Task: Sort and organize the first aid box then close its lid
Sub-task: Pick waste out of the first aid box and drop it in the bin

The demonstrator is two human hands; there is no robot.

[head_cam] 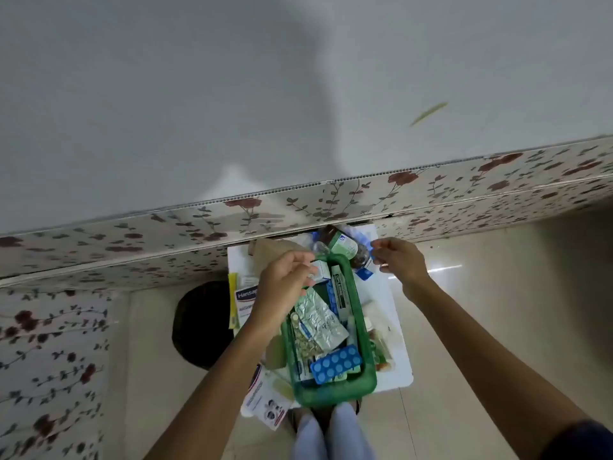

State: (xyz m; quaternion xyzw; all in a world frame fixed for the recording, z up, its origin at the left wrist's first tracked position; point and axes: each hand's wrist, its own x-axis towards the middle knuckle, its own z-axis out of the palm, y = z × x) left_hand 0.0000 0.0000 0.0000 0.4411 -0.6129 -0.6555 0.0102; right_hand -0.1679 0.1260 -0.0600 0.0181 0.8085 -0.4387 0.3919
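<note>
A green plastic first aid box stands open on a small white table. It is crammed with blister strips, among them a blue strip and a silver foil strip, plus a tube. My left hand curls over the box's far left corner, fingers on the rim beside a small white carton. My right hand hovers past the far right corner, fingertips pinched close to a dark bottle with a green label. Whether it holds anything is unclear.
Plaster packs and a printed pouch lie left of the box, small bottles to its right. A floral panel runs just behind the table. A dark round stool stands on the left. My knees are below.
</note>
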